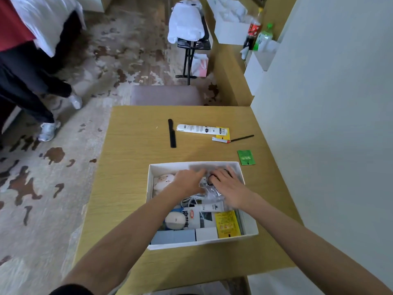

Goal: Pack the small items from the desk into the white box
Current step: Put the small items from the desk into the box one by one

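Observation:
The white box [150, 188] lies open on the wooden desk [127, 167]. Both of my hands reach into its far end. My left hand [187, 179] pinches a crinkled clear plastic bag [209, 191] that holds something black. My right hand [229, 188] lies flat on the same bag, fingers spread. Inside the box are a plush toy [163, 180], a white cable [189, 201], a white tube [212, 207], a yellow packet [226, 223] and a round white item [174, 220]. On the desk beyond the box lie a black strip [172, 133], a long white package [202, 129], a small red-tipped tube [221, 140], a black stick [242, 138] and a green sachet [246, 157].
A padded chair [165, 95] stands at the desk's far edge. The wall [319, 145] runs along the right side. A person's legs [32, 92] stand on the carpet at the left. Farther back are a folding stand with a white bag [187, 24] and bottles [255, 28].

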Demonstrator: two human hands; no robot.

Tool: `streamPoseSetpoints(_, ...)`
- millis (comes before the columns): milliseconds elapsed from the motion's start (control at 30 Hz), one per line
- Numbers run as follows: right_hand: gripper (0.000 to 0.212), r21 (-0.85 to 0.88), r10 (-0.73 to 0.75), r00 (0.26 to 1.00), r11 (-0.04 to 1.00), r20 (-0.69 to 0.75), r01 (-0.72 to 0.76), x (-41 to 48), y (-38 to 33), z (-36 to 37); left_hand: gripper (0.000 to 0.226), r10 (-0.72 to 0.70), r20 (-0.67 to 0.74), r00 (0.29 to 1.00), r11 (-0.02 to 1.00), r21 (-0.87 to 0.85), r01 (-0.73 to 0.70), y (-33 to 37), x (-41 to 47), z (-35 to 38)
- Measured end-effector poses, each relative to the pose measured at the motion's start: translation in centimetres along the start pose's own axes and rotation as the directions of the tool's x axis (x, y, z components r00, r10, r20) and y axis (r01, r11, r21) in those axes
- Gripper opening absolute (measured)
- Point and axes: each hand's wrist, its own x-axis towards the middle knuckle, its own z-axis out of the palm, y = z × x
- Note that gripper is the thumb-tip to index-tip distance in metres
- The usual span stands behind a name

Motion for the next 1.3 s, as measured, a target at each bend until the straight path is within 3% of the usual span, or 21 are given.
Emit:
streamPoseSetpoints(300,0.086,0.090,0.139,0.990,0.986,0.009,-0.139,0.1,-1.0,1.4,0.052,0.001,-0.063,0.998,0.999,0.055,0.003,-1.0,-0.4,0.3)
streamPoseSetpoints(600,0.073,0.050,0.220,0.973,0.975,-0.061,-0.217,-0.2,-1.8,1.8,0.055,0.007,-0.062,0.998,0.998,0.057,-0.004,-1.3,-0.5,0.7)
streamPoseSetpoints(733,0.070,0.177,0.173,0.984,0.971,-0.042,-0.163,-0.1,-0.8,1.7,0.054,0.050,-0.040,0.998,0.995,-0.088,-0.054,-2.0,-0.8,0.4)
streamPoseSetpoints(933,0.071,0.224,0.113,0.992,0.970,-0.052,-0.099,-0.8,-0.4,2.0,0.047,0.035,-0.014,0.999,0.923,-0.383,-0.038,-2.9,-4.3,-1.0)
streamPoseSetpoints(1067,0.058,0.331,0.159,0.987,0.933,-0.039,-0.137,-1.1,-0.4,1.6,0.029,0.047,0.015,0.999,0.936,-0.351,-0.039,-3.7,-7.8,-0.7)
streamPoseSetpoints(1200,0.044,0.463,0.185,0.979,0.878,-0.088,-0.124,-1.1,-0.6,1.0,0.036,0.110,0.099,0.989,0.970,-0.229,-0.085,-3.7,-9.7,-0.1)
streamPoseSetpoints(1300,0.036,0.543,0.210,0.972,0.831,-0.108,-0.119,-0.9,-0.3,-0.2,0.033,0.119,-0.058,0.991,0.932,-0.337,-0.132,-3.8,-9.8,-1.2)
